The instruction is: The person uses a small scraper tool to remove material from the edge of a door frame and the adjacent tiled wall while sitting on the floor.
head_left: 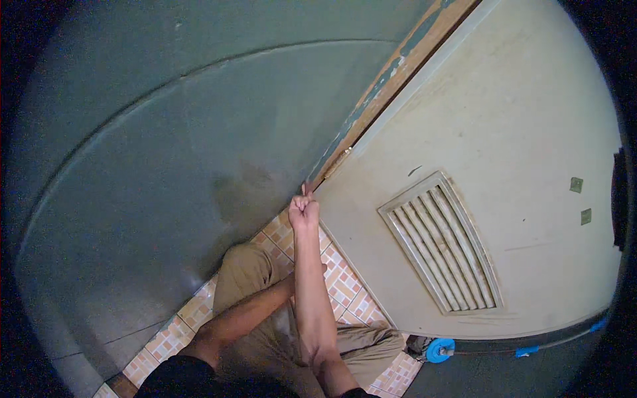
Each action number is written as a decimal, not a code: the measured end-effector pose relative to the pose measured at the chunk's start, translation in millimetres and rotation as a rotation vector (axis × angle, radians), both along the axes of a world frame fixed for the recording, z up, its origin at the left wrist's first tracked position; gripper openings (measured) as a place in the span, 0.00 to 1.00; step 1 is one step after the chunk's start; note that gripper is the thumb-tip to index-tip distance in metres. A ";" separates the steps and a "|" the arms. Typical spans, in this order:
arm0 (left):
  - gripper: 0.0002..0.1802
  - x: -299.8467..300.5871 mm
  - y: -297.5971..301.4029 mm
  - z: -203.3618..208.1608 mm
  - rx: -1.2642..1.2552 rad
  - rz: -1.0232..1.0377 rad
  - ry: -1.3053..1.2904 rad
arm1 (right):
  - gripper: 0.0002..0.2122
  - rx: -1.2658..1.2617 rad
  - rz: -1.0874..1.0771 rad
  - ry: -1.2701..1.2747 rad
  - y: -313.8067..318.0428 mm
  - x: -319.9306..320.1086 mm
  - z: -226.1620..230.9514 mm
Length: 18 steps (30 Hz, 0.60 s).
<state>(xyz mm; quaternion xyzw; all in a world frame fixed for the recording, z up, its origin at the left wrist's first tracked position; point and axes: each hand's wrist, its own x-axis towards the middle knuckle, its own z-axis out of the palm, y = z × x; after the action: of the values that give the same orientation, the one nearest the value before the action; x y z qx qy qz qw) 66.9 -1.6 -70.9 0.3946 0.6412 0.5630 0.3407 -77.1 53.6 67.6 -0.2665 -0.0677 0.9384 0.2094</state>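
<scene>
My right hand (304, 211) reaches up to the low end of a door frame (379, 99), where patches of grey-green paint sit beside bare brown wood. Its fingers are curled closed against the frame's foot; whatever they grip is too small or hidden to make out. A hinge (338, 164) lies just above the hand, between the frame and a cream door (517, 126). Passing beneath my right forearm, my left hand (324, 268) shows only its fingertips near the tiled floor. Whether it holds anything is hidden.
Left of the frame rises a grey-green wall (166, 152) with a dark smudge low down. The door carries a slatted vent (444, 245). My bent legs rest on patterned floor tiles (342, 275). A round blue object (439, 350) stands by the door's edge, with blue patches (527, 351) beyond.
</scene>
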 end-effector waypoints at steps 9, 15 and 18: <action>0.12 -4.2 -3.5 -5.9 -0.017 0.022 0.026 | 0.10 0.023 0.112 0.411 -10.6 9.1 31.2; 0.12 -2.7 5.2 1.9 -0.024 0.024 0.079 | 0.12 0.134 0.013 0.243 -15.0 50.8 16.1; 0.12 -6.4 8.8 5.9 -0.040 0.042 0.123 | 0.11 0.186 0.072 0.245 -4.1 51.8 -10.0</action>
<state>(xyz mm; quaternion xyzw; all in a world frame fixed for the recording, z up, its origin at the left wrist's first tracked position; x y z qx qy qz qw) 60.5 7.1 -65.0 0.4080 0.6801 0.5319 0.2966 -25.4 49.5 57.6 -0.1271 -0.1378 0.9604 0.2062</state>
